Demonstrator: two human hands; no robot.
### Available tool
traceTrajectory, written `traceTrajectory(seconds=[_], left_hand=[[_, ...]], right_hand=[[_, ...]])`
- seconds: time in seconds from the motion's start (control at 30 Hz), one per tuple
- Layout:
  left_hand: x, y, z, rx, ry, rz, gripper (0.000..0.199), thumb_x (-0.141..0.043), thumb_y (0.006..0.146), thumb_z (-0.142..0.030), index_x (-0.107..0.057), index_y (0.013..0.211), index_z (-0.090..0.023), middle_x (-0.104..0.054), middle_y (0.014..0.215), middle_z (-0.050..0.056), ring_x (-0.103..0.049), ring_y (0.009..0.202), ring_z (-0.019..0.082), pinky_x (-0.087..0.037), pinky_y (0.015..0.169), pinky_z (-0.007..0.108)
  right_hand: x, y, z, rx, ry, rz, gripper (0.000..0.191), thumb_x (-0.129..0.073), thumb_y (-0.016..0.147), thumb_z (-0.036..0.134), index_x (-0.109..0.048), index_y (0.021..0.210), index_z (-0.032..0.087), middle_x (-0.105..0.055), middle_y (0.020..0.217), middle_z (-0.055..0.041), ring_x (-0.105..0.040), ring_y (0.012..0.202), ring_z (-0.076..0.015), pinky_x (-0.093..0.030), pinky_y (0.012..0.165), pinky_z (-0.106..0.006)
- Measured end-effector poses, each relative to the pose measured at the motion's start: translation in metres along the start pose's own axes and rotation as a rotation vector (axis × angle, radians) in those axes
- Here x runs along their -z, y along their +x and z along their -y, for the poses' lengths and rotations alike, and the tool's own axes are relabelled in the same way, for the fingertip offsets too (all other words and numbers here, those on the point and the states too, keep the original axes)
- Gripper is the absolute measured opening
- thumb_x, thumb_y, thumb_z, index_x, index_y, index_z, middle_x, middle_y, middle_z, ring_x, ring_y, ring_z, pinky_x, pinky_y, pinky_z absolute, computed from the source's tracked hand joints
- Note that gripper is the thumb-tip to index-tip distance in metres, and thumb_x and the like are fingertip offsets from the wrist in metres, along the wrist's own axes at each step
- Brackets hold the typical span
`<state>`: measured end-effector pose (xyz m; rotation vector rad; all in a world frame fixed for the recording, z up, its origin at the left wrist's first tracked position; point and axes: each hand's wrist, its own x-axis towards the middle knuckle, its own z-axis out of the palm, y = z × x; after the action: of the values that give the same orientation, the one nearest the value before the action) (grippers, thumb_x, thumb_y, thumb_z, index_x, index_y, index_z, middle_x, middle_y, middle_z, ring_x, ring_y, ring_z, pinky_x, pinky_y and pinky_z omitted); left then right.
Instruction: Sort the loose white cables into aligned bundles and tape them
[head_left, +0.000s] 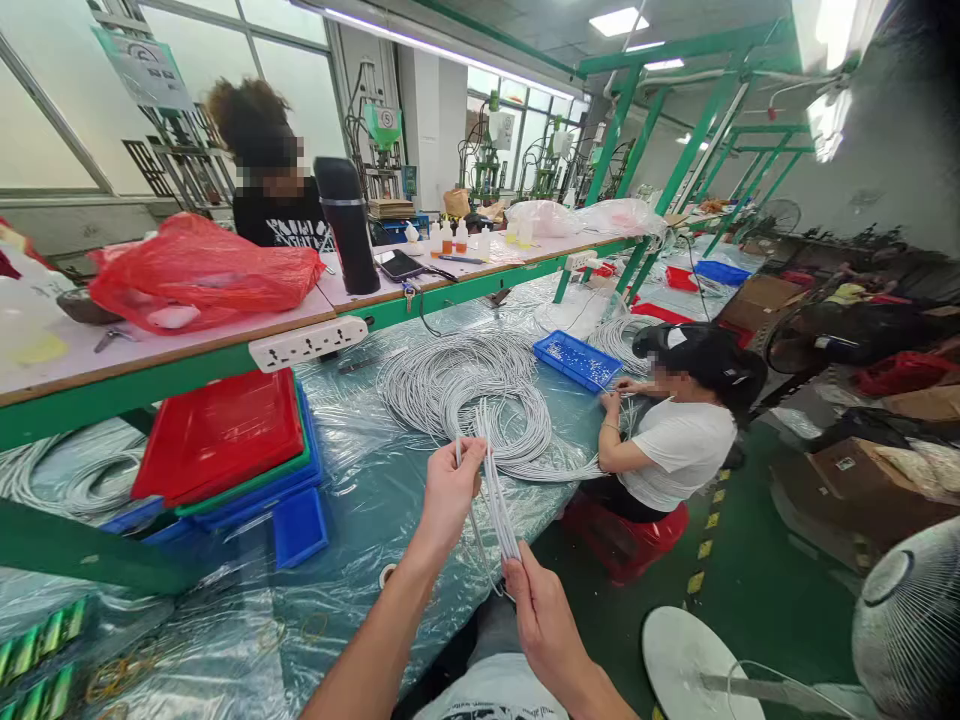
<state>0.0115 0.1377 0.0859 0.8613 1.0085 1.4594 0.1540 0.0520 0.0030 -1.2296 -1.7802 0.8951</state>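
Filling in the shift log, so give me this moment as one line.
right hand: gripping light-grey cable bundle | left hand: pinching cable strand beside it | table: cable coils next to blue tray

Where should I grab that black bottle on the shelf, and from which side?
Probably grip the black bottle around its slim body, below the silver band, from the near side: it stands upright, flanked by the red bag and the phone.

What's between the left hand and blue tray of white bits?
Head view: the pale cable bundle beside the left hand, then the big cable coil.
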Motion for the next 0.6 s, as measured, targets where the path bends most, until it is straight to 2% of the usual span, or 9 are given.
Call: traceTrajectory(seconds=[0.23,0.33,0.47,0.6], left_hand=[[0.0022,0.0013,0.0019,0.009,-0.047,-0.013,0.042,-0.071,0.075,-0.053,-0.053,0.072,-0.016,-0.022,0.050,-0.012,-0.015,0.042,0.003,-0.014,0.042,0.020],[0.0028,0.0022,0.0032,0.008,-0.053,-0.023,0.041,-0.072,0.075,-0.053,-0.055,0.072,-0.016,-0.023,0.050,-0.012,-0.015,0.043,0.003,-0.014,0.041,0.020],[0.0028,0.0003,-0.0002,0.041,-0.043,0.020,0.042,-0.071,0.075,-0.054,-0.059,0.075,-0.014,-0.023,0.049,-0.012,-0.015,0.041,0.003,-0.012,0.041,0.020],[0.0039,-0.0026,-0.0012,0.072,0.026,0.054,0.044,-0.067,0.076,-0.058,-0.061,0.073,-0.014,-0.020,0.046,-0.012,-0.014,0.041,0.004,-0.013,0.041,0.020]], right_hand=[[0.0000,0.0002,-0.0044,0.014,-0.063,0.007,0.039,-0.030,0.103,0.043,-0.057,0.092,0.018,-0.049,0.062,0.0002,-0.041,0.053,-0.0162,-0.032,0.051,-0.027],[-0.0001,-0.0007,-0.0043,0.024,-0.060,0.001,0.039,-0.031,0.103,0.044,-0.056,0.087,0.019,-0.049,0.060,0.0002,-0.042,0.051,-0.0155,-0.031,0.050,-0.026],[-0.0034,-0.0031,-0.0065,0.037,-0.047,0.012,0.038,-0.032,0.103,0.043,-0.054,0.083,0.019,-0.047,0.059,0.0006,-0.039,0.050,-0.0145,-0.027,0.050,-0.027],[-0.0081,-0.0052,-0.0097,-0.010,0.020,0.013,0.037,-0.035,0.102,0.045,-0.052,0.082,0.020,-0.043,0.059,0.0014,-0.035,0.051,-0.0148,-0.025,0.051,-0.028]])
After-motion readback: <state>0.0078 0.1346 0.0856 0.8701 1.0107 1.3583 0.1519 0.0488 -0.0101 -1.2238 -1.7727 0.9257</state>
